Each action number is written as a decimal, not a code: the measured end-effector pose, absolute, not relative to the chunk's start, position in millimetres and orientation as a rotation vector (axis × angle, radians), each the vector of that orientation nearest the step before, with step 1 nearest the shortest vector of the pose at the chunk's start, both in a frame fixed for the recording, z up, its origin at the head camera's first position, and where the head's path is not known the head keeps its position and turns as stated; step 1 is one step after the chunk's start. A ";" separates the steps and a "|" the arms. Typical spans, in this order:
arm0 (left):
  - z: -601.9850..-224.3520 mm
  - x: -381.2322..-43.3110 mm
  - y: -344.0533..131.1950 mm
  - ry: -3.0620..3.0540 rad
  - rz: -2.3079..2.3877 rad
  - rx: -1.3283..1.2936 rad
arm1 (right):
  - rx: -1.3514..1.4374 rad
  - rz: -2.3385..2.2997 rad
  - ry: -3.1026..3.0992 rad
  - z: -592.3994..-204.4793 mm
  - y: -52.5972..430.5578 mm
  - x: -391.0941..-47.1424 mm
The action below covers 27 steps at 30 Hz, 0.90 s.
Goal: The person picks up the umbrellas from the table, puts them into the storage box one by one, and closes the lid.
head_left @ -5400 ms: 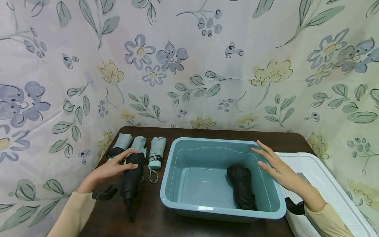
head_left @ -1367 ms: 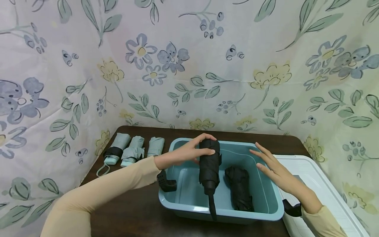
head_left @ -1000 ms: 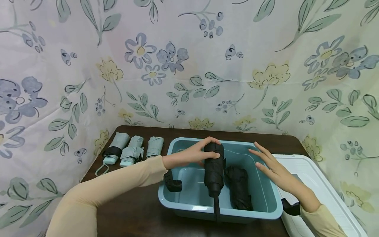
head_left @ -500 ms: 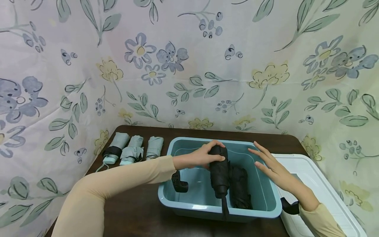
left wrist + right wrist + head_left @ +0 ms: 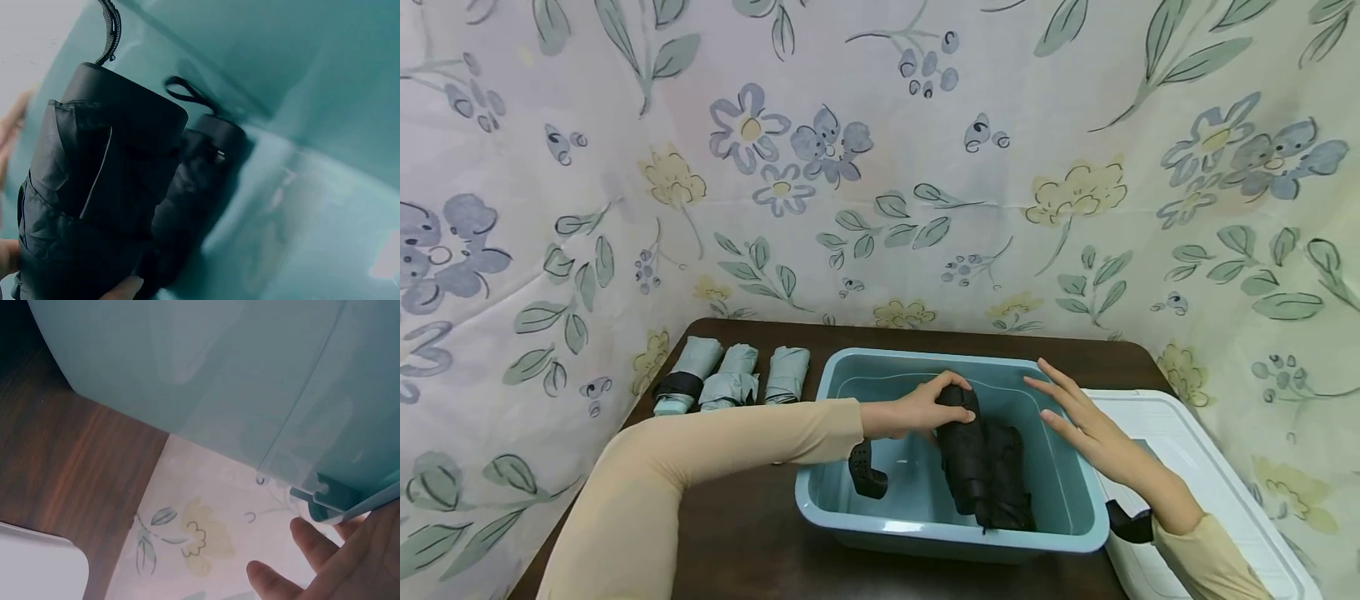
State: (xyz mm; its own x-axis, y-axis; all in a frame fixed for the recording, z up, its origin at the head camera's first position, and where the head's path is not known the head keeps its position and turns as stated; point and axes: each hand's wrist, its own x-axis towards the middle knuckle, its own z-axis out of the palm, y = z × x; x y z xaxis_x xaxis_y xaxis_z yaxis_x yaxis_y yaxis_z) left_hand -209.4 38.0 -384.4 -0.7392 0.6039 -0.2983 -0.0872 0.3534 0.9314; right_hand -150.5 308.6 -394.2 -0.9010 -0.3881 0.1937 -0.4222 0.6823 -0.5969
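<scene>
Left hand [image 5: 917, 412] grips 1 folded black umbrella [image 5: 962, 467] round its far end, within the blue bin [image 5: 895, 527], beside a 2nd black umbrella [image 5: 1009, 479]; right hand [image 5: 1093, 425] is spread wide, holding nothing, near the right rim; we judge the held umbrella fairly light, soft cloth over a stiff core, not slippery; we favour gripping round its thick body.

The tub [image 5: 910, 527] is at lower centre, two umbrellas [image 5: 960, 458] inside; three umbrellas [image 5: 735, 379] lie left, the lid [image 5: 1187, 450] lower right.
</scene>
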 end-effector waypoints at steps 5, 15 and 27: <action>-397.1 -208.2 42.1 2.052 1.350 0.434 | 0.688 1.007 -2.838 -394.5 308.0 -151.3; -413.2 -207.9 51.1 2.141 1.198 0.473 | 0.677 1.001 -2.835 -394.0 307.5 -150.8; -428.8 -207.6 51.7 2.152 1.133 0.511 | 0.666 1.015 -2.833 -395.3 308.4 -149.8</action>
State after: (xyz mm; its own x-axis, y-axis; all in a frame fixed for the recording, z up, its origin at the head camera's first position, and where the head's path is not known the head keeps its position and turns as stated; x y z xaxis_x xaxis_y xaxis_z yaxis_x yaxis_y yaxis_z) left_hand -207.6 51.7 -428.8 -0.7167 0.5970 -0.3604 0.0408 0.5519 0.8329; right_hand -149.8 308.4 -395.3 -0.9048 -0.3776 0.1968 -0.4166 0.6897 -0.5922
